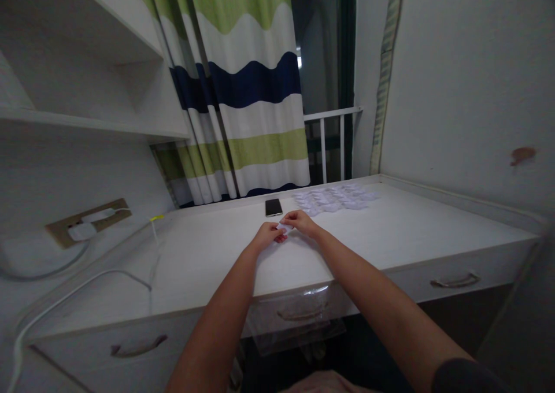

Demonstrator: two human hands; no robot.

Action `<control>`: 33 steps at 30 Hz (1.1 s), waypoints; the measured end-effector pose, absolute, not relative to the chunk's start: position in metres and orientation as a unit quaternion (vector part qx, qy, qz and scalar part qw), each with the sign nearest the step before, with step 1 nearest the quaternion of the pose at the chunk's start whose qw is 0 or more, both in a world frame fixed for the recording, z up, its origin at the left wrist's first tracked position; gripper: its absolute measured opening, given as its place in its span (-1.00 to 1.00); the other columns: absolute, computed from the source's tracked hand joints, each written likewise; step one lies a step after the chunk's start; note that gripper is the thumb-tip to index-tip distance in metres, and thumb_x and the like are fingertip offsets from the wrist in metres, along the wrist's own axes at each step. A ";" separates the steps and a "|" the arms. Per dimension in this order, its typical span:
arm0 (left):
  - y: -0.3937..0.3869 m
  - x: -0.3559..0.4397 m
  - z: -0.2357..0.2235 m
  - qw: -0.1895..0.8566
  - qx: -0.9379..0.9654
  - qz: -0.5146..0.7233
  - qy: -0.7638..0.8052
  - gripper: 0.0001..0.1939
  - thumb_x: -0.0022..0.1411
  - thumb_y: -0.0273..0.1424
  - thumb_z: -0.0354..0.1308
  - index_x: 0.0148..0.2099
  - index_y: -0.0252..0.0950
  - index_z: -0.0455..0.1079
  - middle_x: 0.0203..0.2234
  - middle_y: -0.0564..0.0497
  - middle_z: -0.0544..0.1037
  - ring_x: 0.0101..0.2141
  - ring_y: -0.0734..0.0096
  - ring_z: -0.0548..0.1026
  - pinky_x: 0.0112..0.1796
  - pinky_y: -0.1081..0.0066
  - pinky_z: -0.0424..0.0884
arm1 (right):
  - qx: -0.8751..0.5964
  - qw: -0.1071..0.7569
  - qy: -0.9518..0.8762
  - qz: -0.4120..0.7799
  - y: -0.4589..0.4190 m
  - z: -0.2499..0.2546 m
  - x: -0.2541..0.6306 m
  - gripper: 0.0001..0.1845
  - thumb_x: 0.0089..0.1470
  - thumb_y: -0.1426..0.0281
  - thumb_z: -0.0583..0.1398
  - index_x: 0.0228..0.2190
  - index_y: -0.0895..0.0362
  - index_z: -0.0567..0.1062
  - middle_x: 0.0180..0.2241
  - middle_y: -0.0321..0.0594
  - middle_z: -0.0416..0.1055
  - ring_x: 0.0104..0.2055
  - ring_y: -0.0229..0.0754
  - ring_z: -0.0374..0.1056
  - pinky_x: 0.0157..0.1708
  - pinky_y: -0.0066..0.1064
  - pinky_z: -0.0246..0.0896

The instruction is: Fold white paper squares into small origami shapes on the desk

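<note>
White paper slip (282, 227) pinched between fingertips of left hand (267, 236) and right hand (302, 222), hands close together above white desk (203, 266). Black smartphone (273, 207) lying just ahead. Spread of white paper pieces (333, 199) farther right, near curtain (255, 92).

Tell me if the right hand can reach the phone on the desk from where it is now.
Probably yes: the right hand is close to the smartphone, and nothing stands between them on the desk. It seems to be pinching a small white paper, though, so it may need to let go first.
</note>
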State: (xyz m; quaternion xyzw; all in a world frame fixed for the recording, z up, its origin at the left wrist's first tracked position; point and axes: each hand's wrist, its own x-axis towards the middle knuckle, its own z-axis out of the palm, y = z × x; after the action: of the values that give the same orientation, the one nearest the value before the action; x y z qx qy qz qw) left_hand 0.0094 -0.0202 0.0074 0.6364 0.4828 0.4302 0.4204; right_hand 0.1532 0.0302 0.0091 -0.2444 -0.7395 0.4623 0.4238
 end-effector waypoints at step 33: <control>-0.016 0.004 0.008 0.382 0.572 0.558 0.463 -0.63 -0.28 -0.19 0.28 -0.47 -0.37 0.33 -0.59 0.03 0.43 -0.55 0.48 0.39 -0.62 0.52 0.36 | -0.275 0.397 -0.734 0.478 0.033 0.008 0.154 -0.73 -0.31 0.27 0.26 -0.58 0.25 0.44 -0.66 -0.30 0.32 -0.62 -0.38 0.19 -0.61 -0.53 0.09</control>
State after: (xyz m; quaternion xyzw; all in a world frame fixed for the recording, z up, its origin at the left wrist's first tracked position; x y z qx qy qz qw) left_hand 0.0040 -0.0158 0.0075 0.5723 0.4632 0.5584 0.3823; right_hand 0.1536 0.0326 0.0077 -0.2748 -0.7341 0.4776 0.3967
